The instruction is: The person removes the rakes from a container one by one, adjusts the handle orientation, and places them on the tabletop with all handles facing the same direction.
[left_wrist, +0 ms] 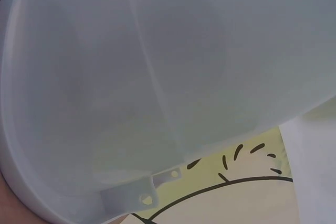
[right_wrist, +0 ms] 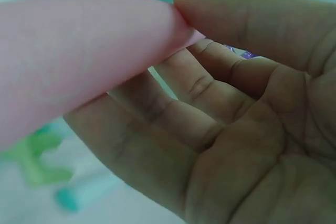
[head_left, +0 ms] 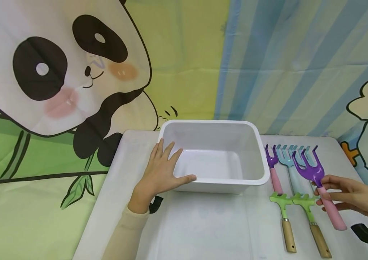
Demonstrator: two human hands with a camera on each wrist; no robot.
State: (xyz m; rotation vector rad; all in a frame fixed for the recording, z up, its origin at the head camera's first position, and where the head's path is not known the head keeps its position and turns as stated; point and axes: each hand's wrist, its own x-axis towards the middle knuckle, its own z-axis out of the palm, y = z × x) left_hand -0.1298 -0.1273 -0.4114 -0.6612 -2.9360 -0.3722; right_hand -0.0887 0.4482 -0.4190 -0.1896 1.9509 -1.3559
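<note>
My right hand (head_left: 353, 195) pinches a garden hand fork (head_left: 310, 172) with purple tines and a pink handle, thumb and fingers near the top of the handle. Close up in the right wrist view, the pink handle (right_wrist: 84, 56) lies between thumb and fingertips. The fork overlaps the other tools at the right, tines pointing away from me. My left hand (head_left: 158, 173) rests with spread, straight fingers on the left front corner of a white plastic bin (head_left: 216, 182). Nothing lies inside the bin. In the left wrist view, the bin's outer wall (left_wrist: 173, 77) fills most of the picture.
Right of the bin lie another purple fork with a pink handle (head_left: 276, 180), pale blue forks (head_left: 292, 173), and two green rakes (head_left: 281, 202) with wooden handles. The white table (head_left: 210, 224) ends at a curtain printed with a panda (head_left: 106, 83).
</note>
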